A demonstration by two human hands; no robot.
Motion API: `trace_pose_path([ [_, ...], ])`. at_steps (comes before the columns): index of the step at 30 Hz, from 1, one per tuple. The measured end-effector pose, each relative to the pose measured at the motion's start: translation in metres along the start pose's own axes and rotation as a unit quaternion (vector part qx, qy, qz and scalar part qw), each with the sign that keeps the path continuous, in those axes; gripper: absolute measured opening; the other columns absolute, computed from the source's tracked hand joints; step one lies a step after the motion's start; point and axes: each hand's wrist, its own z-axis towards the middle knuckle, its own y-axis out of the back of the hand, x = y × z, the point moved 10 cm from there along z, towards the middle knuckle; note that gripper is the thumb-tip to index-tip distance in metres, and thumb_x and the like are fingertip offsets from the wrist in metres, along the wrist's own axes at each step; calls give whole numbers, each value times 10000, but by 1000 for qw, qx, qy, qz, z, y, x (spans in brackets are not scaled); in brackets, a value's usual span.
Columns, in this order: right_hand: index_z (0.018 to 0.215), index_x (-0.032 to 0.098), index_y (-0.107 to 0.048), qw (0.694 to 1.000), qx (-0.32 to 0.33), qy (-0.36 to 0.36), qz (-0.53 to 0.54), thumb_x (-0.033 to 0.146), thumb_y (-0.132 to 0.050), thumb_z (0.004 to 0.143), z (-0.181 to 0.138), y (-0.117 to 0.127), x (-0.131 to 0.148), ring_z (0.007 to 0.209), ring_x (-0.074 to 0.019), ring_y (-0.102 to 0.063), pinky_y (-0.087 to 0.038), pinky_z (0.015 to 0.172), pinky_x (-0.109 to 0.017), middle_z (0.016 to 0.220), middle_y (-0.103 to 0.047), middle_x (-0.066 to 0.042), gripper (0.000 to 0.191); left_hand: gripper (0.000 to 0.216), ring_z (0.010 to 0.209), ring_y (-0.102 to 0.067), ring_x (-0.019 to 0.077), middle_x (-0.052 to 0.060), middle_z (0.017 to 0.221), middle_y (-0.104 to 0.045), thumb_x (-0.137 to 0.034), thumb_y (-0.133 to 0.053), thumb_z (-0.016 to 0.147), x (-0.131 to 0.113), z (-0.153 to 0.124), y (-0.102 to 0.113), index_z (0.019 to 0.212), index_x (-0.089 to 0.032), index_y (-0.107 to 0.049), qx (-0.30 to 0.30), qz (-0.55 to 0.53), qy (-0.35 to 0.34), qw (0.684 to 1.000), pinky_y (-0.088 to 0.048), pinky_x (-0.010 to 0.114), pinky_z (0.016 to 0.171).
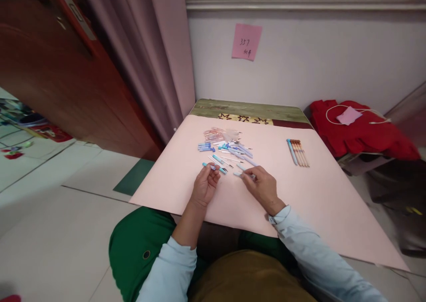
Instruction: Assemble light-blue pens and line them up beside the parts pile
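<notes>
My left hand (205, 187) is closed, its fingertips pinching a small pen part (205, 164) with a teal end. My right hand (261, 185) is closed too, thumb and forefinger on a pale blue pen barrel (237, 174) at the table surface; the fingers hide part of it. Between and beyond the hands lie loose pen parts: thin white refills (233, 159), teal pieces (218, 159) and lavender barrels (244, 151). Short blue caps (205, 147) form a group on the left. Behind them is a pile of clear pinkish pieces (216, 134).
A row of pens (298, 153), one light blue and several tan, lies at the right on the pink-covered table (319, 204). Red cloth (359, 135) with a white cable is beyond the right edge. A curtain (159, 49) and a wooden door (83, 80) stand at the left.
</notes>
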Motion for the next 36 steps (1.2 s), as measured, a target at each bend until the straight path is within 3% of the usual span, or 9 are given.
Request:
trace_pose_path([
  [4,880,245,-728,999,14,7,-28,370,-521,908,31,5,5,777,-160,-626,-394,645,-261,954,-696,-33,244,119,606,-635,69,66,801,-698,-176,-577,911,0,1,-2,925,-93,-661,5,-8,1,1000,-548,165,599],
  [10,861,234,-742,973,137,60,-178,277,-524,891,73,-31,13,772,-186,-637,-359,596,-263,955,-703,-75,224,123,598,-629,63,60,798,-696,-197,-598,902,1,0,-1,945,-99,-658,2,-21,11,1000,-548,164,589],
  [14,834,182,-743,957,171,93,-214,214,-519,876,80,-49,16,804,-214,-652,-387,641,-274,919,-707,-129,230,128,619,-644,72,66,816,-702,-188,-608,893,2,0,0,964,-96,-661,11,-15,17,1000,-556,172,599],
  [18,804,163,-729,955,180,111,-210,204,-546,842,83,-47,19,794,-218,-658,-390,651,-277,905,-710,-139,191,126,625,-647,75,64,820,-702,-188,-605,896,2,1,0,957,-93,-663,19,-12,14,1000,-557,177,604],
  [21,836,166,-713,959,165,107,-204,224,-531,842,80,-32,18,766,-208,-656,-386,636,-274,926,-711,-130,192,120,619,-647,76,58,814,-702,-198,-613,892,3,1,0,946,-102,-661,21,-16,20,999,-556,178,596],
  [23,858,185,-689,975,129,74,-162,241,-524,835,73,-15,15,743,-197,-652,-386,624,-266,904,-718,-98,176,114,620,-651,78,55,817,-707,-199,-614,891,4,1,-1,941,-108,-659,23,-17,26,999,-558,179,590],
  [25,857,202,-647,994,98,18,-53,269,-518,835,60,-1,11,663,-173,-638,-392,602,-251,769,-711,-41,147,109,629,-658,82,62,845,-719,-199,-604,897,4,1,-2,933,-111,-656,22,-17,29,999,-564,181,594],
  [29,849,212,-577,968,147,-33,200,301,-481,860,23,-14,23,520,-127,-605,-418,549,-219,618,-661,23,131,133,668,-681,88,106,995,-734,-203,-558,926,4,0,-5,912,-108,-651,13,-17,44,999,-572,174,587],
  [36,784,221,-589,966,137,-39,217,289,-520,824,-1,-29,49,499,-126,-571,-402,521,-219,587,-639,27,104,153,722,-700,94,163,1163,-694,-179,-538,933,6,-4,-10,906,-84,-655,47,-1,44,998,-574,159,606],
])
